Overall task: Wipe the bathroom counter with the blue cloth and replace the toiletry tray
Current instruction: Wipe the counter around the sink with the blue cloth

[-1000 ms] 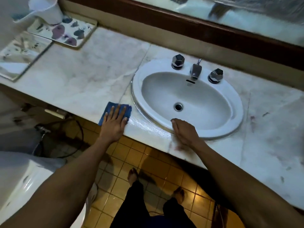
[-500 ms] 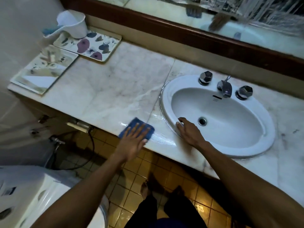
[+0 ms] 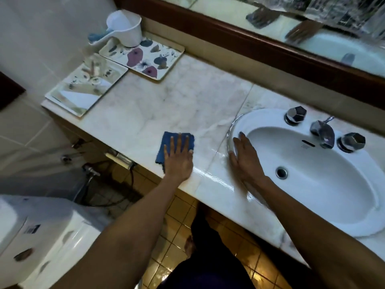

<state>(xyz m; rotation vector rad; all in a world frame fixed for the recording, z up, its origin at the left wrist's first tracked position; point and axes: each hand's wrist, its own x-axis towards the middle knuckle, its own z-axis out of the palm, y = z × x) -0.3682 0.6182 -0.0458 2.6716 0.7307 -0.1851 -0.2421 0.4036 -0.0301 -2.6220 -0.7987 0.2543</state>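
Near the lower middle of the frame the left hand (image 3: 178, 161) lies flat with fingers spread on the blue cloth (image 3: 166, 146), pressing it to the marble counter (image 3: 177, 101) by its front edge. Just right of it the right hand (image 3: 245, 161) rests open and flat on the left rim of the white sink (image 3: 333, 226), gripping nothing. In the upper left, two trays sit side by side on the counter: a floral tray (image 3: 145, 57) bearing a white cup (image 3: 125, 28), and a paler tray (image 3: 83, 90) nearer the corner.

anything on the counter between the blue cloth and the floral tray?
Nothing: head view shows bare marble counter between the blue cloth and the floral tray.
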